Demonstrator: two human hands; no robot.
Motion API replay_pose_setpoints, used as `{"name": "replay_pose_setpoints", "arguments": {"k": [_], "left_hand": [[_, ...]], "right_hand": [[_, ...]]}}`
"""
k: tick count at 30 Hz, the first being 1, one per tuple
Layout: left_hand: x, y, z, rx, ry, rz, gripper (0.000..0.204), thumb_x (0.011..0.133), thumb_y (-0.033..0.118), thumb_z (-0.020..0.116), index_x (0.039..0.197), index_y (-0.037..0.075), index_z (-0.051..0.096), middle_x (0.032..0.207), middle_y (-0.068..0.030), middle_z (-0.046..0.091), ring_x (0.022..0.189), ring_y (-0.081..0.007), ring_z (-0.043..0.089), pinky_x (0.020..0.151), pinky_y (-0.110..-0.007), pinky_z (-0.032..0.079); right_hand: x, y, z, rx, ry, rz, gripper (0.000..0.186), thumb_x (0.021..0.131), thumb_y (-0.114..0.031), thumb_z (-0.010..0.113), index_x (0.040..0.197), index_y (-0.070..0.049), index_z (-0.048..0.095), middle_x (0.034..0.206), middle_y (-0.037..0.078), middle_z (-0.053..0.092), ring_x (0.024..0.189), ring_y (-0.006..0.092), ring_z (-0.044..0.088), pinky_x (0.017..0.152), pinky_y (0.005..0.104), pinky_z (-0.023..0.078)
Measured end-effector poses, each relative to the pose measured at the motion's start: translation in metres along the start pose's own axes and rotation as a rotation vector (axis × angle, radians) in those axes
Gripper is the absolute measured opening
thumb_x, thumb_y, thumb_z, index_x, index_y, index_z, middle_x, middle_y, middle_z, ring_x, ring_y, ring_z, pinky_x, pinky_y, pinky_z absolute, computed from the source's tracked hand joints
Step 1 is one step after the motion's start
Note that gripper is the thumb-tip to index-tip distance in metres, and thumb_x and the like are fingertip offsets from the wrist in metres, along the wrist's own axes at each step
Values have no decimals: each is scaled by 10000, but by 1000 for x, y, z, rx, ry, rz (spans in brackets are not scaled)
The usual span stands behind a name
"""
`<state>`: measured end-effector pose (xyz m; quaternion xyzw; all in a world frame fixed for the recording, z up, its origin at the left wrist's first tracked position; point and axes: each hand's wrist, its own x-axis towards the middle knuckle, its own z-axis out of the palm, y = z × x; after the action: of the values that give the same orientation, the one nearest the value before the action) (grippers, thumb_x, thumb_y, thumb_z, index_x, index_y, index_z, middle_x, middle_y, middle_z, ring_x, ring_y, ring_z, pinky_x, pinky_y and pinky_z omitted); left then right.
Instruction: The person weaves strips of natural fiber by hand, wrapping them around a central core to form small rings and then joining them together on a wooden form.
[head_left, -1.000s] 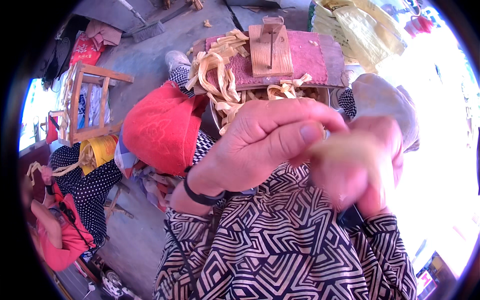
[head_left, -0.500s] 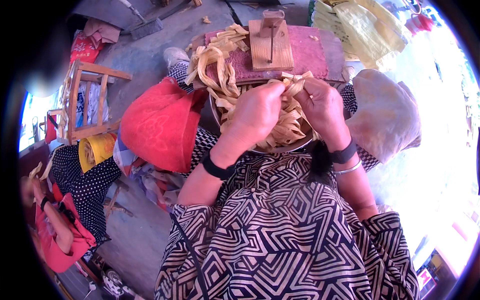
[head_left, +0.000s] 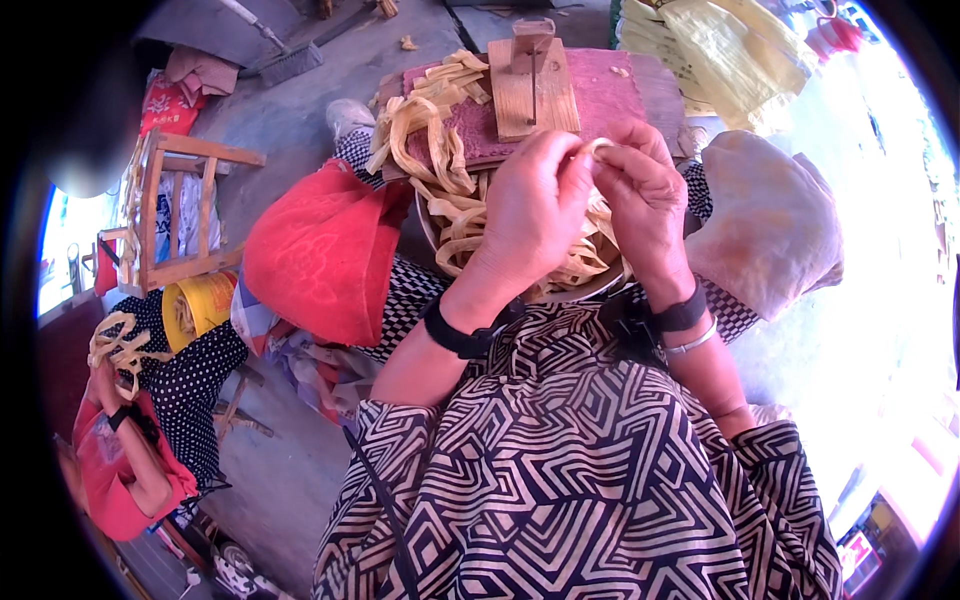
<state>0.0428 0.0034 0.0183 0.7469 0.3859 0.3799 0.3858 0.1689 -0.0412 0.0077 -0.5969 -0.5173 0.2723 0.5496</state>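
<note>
In the head view, the left hand (head_left: 535, 205) and the right hand (head_left: 642, 200) meet above the near edge of the desk (head_left: 662, 90), each narrowed to a pinch on 1 pale strip (head_left: 600, 146); only a small curved bit of it shows between the fingertips. Below them, a bowl (head_left: 580, 294) holds a tangle (head_left: 460, 222) of like strips, and more trail over the desk's left part. On its pink cloth (head_left: 614, 92) stands a wood block (head_left: 508, 100) with a thin rod (head_left: 533, 95). A red cover (head_left: 320, 260) drapes the left knee, a pale cover (head_left: 770, 225) the right. At far left, 1 co-worker (head_left: 120, 480) holds strips too.
</note>
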Motion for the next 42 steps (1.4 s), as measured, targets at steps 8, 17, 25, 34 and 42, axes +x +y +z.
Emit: {"name": "replay_pose_setpoints", "arguments": {"k": [8,17,25,34,42], "left_hand": [[-42,-19,-33,-869,-335,-788,165,926,129,524,886,-13,598,651,-2,514,550,-91,472,484,-260,366],[-19,3,-47,157,-132,135,114,838,38,588,944,5,614,771,-114,590,659,-284,598,572,-327,466],[-2,32,-85,-86,-295,30,146,882,79,585,969,-33,614,726,-77,588,602,-151,545,561,-264,444],[56,-78,-40,-480,-112,-455,101,919,105,530,975,54,597,706,30,541,489,-13,395,424,-170,295],[52,-103,-20,52,-34,-279,90,841,72,563,903,20,601,716,-130,629,656,-257,620,609,-354,475]], "right_hand": [[8,14,-22,27,-25,26,221,751,18,690,969,4,661,1111,79,561,1044,158,526,796,259,484],[40,-17,-23,278,-535,229,295,823,-147,674,1082,-12,631,941,74,645,858,120,607,743,227,492],[49,-65,-52,214,-641,216,49,810,-20,634,837,-19,674,664,-20,588,574,21,502,483,174,372],[87,27,-11,-159,-310,48,129,819,-77,631,920,2,643,687,14,590,618,67,483,558,227,405],[83,44,12,-383,-309,-18,118,781,-87,603,861,-7,635,770,148,644,708,294,621,655,375,494]]}}
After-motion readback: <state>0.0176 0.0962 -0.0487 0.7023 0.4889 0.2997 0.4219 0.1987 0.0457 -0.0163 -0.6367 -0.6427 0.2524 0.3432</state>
